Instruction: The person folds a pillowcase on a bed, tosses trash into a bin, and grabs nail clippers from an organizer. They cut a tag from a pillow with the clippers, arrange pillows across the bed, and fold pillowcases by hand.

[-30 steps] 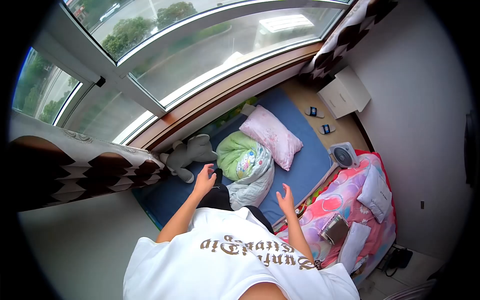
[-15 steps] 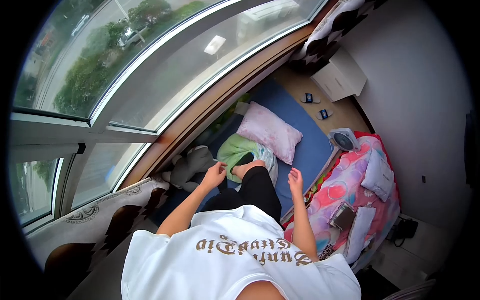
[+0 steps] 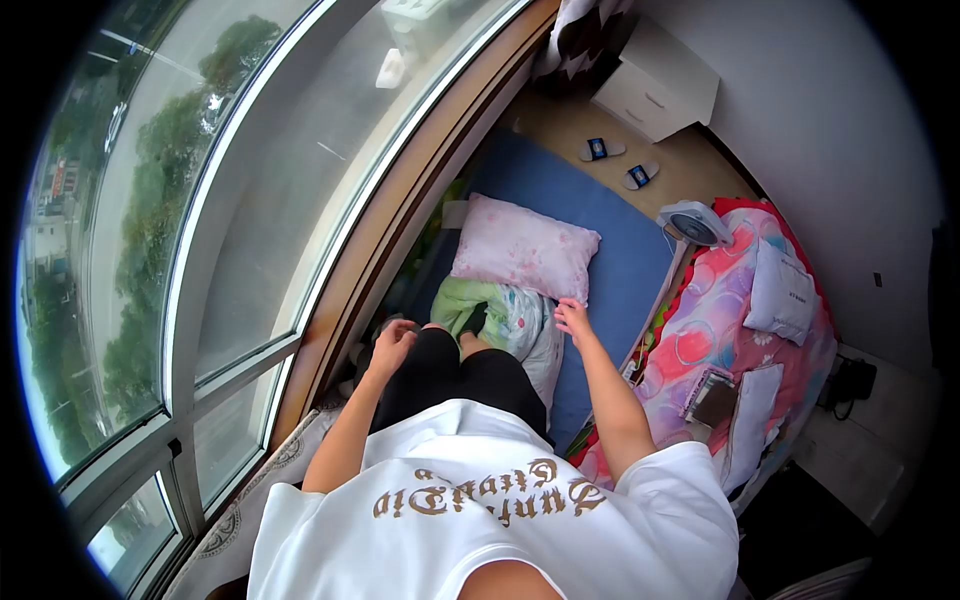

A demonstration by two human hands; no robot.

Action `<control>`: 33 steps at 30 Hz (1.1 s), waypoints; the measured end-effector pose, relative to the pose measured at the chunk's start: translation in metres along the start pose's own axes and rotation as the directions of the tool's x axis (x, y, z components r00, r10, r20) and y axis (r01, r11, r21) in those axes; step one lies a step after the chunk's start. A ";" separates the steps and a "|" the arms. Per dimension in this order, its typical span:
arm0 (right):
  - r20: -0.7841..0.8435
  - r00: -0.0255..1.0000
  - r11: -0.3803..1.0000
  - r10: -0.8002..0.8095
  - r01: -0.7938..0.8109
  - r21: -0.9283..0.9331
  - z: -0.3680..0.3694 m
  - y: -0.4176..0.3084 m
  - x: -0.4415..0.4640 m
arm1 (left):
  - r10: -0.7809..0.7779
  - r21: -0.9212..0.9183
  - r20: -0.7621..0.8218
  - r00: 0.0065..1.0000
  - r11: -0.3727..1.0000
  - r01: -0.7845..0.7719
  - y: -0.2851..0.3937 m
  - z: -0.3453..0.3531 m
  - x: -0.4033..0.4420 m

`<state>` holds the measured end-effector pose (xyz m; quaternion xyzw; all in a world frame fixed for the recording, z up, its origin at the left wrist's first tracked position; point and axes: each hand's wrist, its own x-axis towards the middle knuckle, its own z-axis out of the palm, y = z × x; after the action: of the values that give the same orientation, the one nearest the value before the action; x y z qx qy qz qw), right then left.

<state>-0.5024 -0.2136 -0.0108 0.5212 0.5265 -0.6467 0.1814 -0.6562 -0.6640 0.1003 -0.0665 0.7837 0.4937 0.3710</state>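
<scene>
My left hand [image 3: 393, 347] hangs beside my left knee, its fingers loosely bent and apart, with nothing in it. My right hand [image 3: 573, 320] is held out with spread fingers, empty, just below the near right corner of a pink-patterned pillow [image 3: 525, 245]. I cannot tell whether the fingertips touch it. A bunched green and white quilt [image 3: 510, 315] lies between my hands, against the pillow. My foot in a black sock [image 3: 474, 322] is over the quilt, and my legs in black shorts [image 3: 455, 375] are bent in front of me.
A blue mat [image 3: 625, 235] lies under the bedding. To the right, a bed with a pink patterned cover [image 3: 685, 345] holds a fan [image 3: 695, 224], a white pillow [image 3: 780, 290] and a dark box-like item [image 3: 712, 400]. Slippers [image 3: 640, 176] and a white cabinet [image 3: 655, 85] stand beyond; windows [image 3: 270, 200] line the left.
My view has turned and shifted. My right hand has moved forward and inward, close to the pillow's corner. My left hand stays empty and now hangs beside my knee.
</scene>
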 end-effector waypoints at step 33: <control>-0.488 0.872 0.787 0.039 -0.328 -0.523 -0.088 0.212 0.522 | -0.350 0.020 0.293 0.890 0.933 0.360 -0.191 0.265 0.548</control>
<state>-0.4982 -0.0537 -0.5577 0.6243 0.6731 -0.2896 0.2706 -0.8220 -0.3985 -0.4552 -0.1414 0.6862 0.4355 0.5652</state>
